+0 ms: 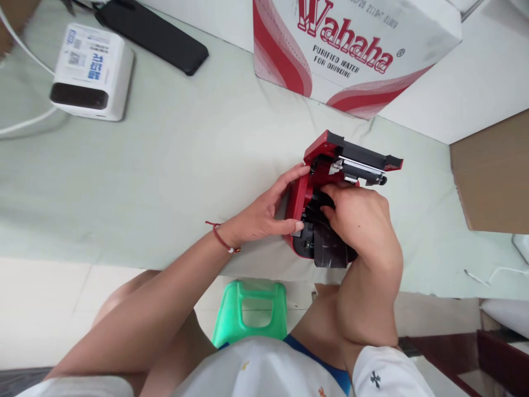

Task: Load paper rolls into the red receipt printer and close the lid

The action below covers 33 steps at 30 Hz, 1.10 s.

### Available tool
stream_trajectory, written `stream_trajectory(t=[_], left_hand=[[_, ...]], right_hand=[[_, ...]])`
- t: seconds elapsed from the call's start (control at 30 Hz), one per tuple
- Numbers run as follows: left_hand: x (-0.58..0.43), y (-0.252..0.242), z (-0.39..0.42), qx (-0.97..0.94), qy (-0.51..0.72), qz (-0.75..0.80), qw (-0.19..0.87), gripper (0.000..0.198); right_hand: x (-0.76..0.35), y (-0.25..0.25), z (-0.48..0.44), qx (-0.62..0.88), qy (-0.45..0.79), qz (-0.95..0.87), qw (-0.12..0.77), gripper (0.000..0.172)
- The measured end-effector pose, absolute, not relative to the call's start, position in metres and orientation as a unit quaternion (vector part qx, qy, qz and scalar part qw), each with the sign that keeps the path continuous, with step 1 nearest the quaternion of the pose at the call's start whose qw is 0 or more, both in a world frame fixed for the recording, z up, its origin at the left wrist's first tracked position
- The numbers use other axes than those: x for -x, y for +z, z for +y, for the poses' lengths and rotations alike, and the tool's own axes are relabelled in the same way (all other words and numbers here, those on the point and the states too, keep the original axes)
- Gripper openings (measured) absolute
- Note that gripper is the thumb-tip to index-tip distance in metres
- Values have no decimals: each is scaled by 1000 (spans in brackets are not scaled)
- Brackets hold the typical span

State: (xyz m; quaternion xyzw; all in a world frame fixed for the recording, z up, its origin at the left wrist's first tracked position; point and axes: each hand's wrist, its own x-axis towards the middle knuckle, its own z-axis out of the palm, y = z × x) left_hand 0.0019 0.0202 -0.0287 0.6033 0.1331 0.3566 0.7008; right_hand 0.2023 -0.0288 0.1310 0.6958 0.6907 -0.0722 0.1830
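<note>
Dark flat flexible strip (330, 248) hangs out over the near edge of the red-and-black plastic device (298, 204), which sits near the front of the pale green surface (185, 165). Left hand (264, 215) spread, braced on its left wall. Right hand (363, 220) has fingers inside; grip hidden, can't tell. Looks partway: lid (361, 152) up, interior exposed; strip not inside, lid not shut. White-and-red cardboard box (289, 66) beyond.

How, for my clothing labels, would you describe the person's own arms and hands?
The left hand is ungloved, with a thin dark-red cord bracelet carrying small beads at its wrist. The right hand is ungloved, its visible forearm unadorned. The right sleeve is short and white with a black cross-like mark; the left sleeve, barely in frame, is white.
</note>
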Motion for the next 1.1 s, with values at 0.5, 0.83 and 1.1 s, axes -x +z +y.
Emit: stream_trajectory(t=[0.5, 0.83, 1.1], left_hand=[[2, -17, 21, -590, 359, 147, 708, 103], [-1, -14, 23, -576, 368, 150, 715, 97], [-2, -13, 21, -566, 372, 158, 718, 93]], right_hand=[[-327, 175, -101, -717, -241, 649, -84, 33], [-345, 116, -74, -810, -199, 550, 45, 50], [-316, 102, -55, -688, -315, 653, 39, 43]])
